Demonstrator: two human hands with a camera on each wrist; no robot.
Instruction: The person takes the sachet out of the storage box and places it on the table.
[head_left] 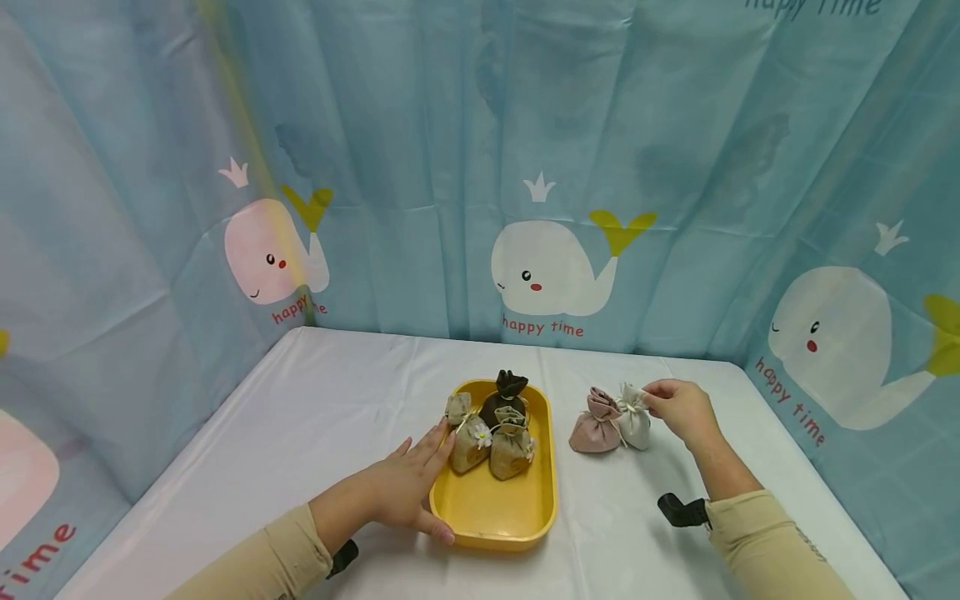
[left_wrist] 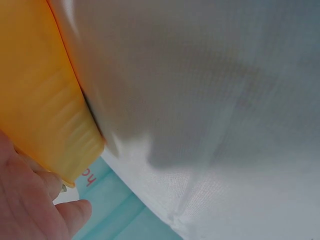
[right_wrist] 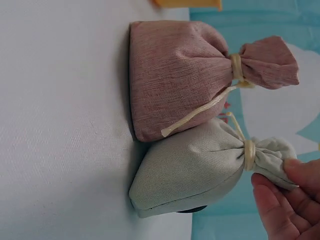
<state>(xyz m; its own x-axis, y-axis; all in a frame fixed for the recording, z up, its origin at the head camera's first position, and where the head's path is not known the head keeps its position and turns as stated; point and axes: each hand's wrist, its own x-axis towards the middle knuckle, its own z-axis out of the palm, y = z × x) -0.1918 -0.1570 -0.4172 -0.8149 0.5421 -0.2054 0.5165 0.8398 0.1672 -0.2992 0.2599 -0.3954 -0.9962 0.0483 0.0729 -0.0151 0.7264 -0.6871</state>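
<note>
My right hand pinches the gathered top of a pale grey-white drawstring pouch. Right beside that pouch, touching it, a pink drawstring pouch stands on the table. My left hand rests along the left side of a yellow tray, fingers spread out at its rim. Inside the tray's far half sit a dark brown pouch, a beige pouch with a small white flower, and a tan pouch. In the left wrist view, the fingers lie against the tray's outer wall.
A white cloth covers the table. Blue curtains printed with whales hang behind the table and on both sides. Dark camera mounts show at both wrists, below the beige sleeves.
</note>
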